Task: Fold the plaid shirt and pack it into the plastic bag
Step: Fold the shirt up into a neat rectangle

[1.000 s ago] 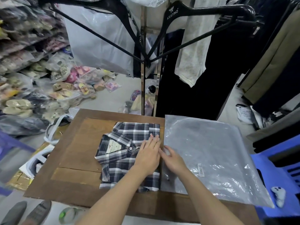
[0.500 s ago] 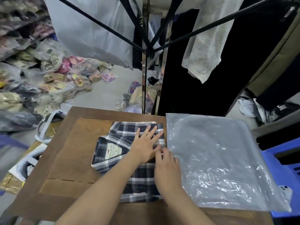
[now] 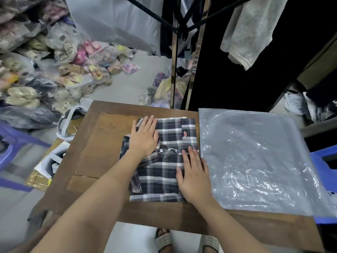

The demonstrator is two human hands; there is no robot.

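Observation:
The plaid shirt (image 3: 164,172), dark navy with white checks, lies folded into a rectangle on the wooden table (image 3: 94,143). A small red logo shows on its pocket at the upper right. My left hand (image 3: 144,137) lies flat, fingers spread, on the shirt's upper left part over the collar. My right hand (image 3: 193,178) presses flat on the shirt's lower right edge. The clear plastic bag (image 3: 255,161) lies flat just right of the shirt, touching its edge, and overhangs the table at the right.
A metal rack post (image 3: 174,75) with black hangers and hanging clothes stands behind the table. Bagged slippers (image 3: 36,77) are piled on the floor at the left. A blue plastic chair (image 3: 324,161) stands at the right. My sandalled feet (image 3: 164,240) show below the table's front edge.
My left hand slid left and up across the shirt onto the collar area. My right hand moved from the bag's edge onto the shirt's lower right part. The view tilted downward.

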